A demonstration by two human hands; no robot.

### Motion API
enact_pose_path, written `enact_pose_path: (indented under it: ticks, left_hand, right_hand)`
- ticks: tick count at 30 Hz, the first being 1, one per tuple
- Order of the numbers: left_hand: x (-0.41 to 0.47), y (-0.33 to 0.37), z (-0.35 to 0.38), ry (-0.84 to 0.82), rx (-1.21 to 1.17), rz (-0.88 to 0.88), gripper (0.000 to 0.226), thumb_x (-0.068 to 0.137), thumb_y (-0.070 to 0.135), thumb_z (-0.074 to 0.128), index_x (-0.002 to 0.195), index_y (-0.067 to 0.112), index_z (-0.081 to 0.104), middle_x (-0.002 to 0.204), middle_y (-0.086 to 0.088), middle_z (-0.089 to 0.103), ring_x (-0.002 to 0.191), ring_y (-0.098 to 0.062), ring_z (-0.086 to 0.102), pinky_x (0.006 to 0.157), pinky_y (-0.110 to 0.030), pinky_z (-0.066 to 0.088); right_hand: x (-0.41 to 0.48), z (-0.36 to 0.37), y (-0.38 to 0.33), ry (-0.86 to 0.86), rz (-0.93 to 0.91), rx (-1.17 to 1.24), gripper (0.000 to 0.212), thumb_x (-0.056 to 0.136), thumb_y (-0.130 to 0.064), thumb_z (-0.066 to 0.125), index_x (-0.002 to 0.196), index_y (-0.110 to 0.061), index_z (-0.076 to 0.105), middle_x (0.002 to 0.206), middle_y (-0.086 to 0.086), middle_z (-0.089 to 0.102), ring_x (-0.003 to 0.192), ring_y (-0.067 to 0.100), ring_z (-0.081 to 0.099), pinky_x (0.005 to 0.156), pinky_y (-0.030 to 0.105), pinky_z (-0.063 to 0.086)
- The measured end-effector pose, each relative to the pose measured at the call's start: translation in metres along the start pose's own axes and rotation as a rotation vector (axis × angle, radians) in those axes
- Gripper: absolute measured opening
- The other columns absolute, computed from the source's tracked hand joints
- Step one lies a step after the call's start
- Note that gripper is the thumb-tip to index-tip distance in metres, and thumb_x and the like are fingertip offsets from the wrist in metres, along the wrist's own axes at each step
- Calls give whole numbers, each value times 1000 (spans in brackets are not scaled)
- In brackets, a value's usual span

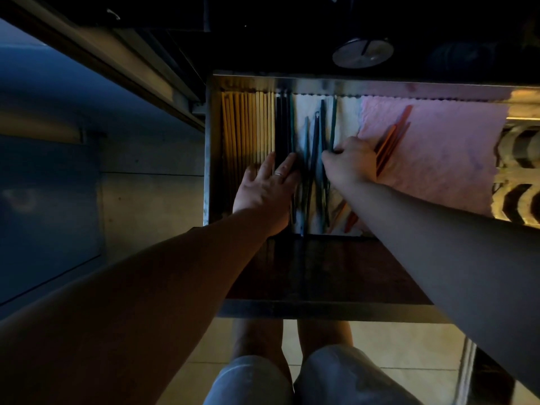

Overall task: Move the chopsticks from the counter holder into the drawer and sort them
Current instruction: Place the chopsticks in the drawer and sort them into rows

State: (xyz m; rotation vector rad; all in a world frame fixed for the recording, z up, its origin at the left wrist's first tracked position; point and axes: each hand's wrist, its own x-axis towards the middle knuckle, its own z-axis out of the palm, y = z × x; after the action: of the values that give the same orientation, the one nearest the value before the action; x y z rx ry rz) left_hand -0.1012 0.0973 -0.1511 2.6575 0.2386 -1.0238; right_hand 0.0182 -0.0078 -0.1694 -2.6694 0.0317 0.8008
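The metal drawer (208, 159) stands pulled out below me. Pale wooden chopsticks (248, 127) lie side by side along its left part, and black chopsticks (283, 127) lie next to them. Loose teal and dark blue chopsticks (314, 147) lie crossed on a white liner in the middle. Orange chopsticks (393, 135) rest on a pink cloth (438, 159). My left hand (267, 185) lies flat, fingers straight, on the black chopsticks. My right hand (350, 162) pinches a teal chopstick (333, 124) at its near end.
A round metal lid (362, 52) sits on the dark counter behind the drawer. The drawer's front panel (321, 309) is near my knees. A cabinet face fills the left. Patterned items (517, 176) lie at the drawer's right end.
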Motion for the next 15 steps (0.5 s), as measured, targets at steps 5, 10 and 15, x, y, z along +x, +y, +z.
enact_pose_path:
  ticks: [5, 10, 15]
  left_hand:
    - [1, -7, 2, 15, -15, 16, 80, 95, 25, 50, 154, 35, -2, 162, 10, -18, 150, -24, -10, 117, -53, 13]
    - [0, -13, 5, 5, -49, 23, 81, 95, 24, 52, 155, 34, -1, 162, 11, -17, 150, -20, -11, 117, -51, 14]
    - [0, -14, 7, 30, -82, 16, 77, 93, 22, 51, 156, 32, 7, 163, 10, -14, 150, -19, -9, 117, -50, 14]
  right_hand:
    - [-11, 4, -8, -48, -45, 39, 23, 83, -21, 60, 98, -9, 73, 104, 7, 72, 99, 18, 63, 79, 19, 43]
    - [-16, 15, -11, -138, -81, 18, 20, 85, -21, 64, 84, -3, 74, 84, 14, 74, 80, 26, 70, 72, 30, 56]
    - [-17, 13, -9, -129, -127, 45, 15, 86, -18, 64, 93, -13, 76, 93, 5, 74, 88, 20, 69, 78, 24, 52]
